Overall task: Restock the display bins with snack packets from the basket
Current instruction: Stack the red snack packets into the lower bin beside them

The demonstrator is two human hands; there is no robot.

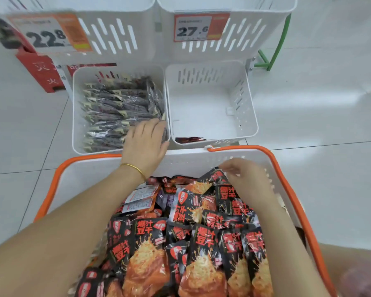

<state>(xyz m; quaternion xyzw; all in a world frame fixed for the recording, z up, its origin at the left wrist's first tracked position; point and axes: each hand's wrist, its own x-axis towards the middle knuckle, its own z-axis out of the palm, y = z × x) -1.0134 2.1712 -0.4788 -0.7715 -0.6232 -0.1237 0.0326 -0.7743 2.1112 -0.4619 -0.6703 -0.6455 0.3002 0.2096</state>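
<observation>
- Left bin (76,125) looks stocked with dark packets (116,108); our left hand (145,142) lies flat on them, fingers straight.
- Right bin (201,108) holds one red-black packet (190,139): mostly unfilled.
- Basket (191,161) is heaped with dried-tofu packets (150,254); our right hand (247,181) pinches one's corner.

22.8 price tag (45,35), 27.6 price tag (193,28), red, perhaps cardboard, box (41,71), green frame (280,39)
</observation>
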